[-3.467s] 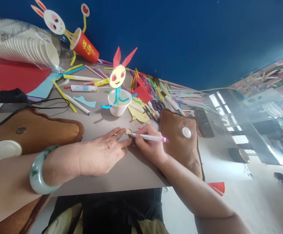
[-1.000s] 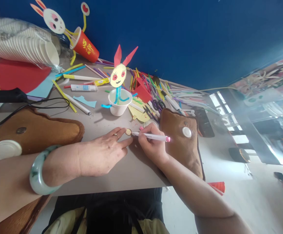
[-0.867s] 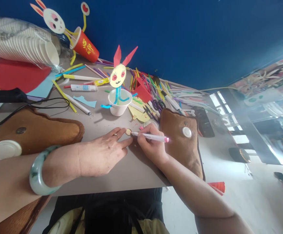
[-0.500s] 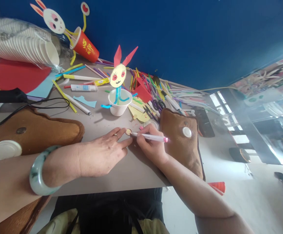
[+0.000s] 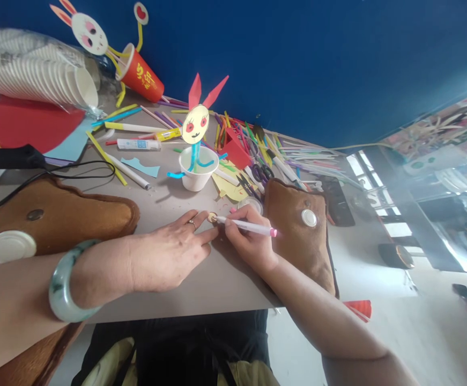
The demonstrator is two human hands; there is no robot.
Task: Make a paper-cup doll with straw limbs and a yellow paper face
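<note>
Pinching a marker (image 5: 252,227) at a small disc (image 5: 211,216) in front of the white cup (image 5: 194,181), the right hand (image 5: 255,246) sat beside the loosely spread left hand (image 5: 172,252).

This looks like a craft workspace: at the table (image 5: 156,303) are a rabbit-eared paper figure (image 5: 195,125) in a white cup (image 5: 195,180), scissors (image 5: 247,186) and coloured sticks (image 5: 266,153) toward the far side, red paper (image 5: 24,127) and bagged paper cups (image 5: 40,79) far left, and, nearer, a hand-held marker (image 5: 253,228).
</note>
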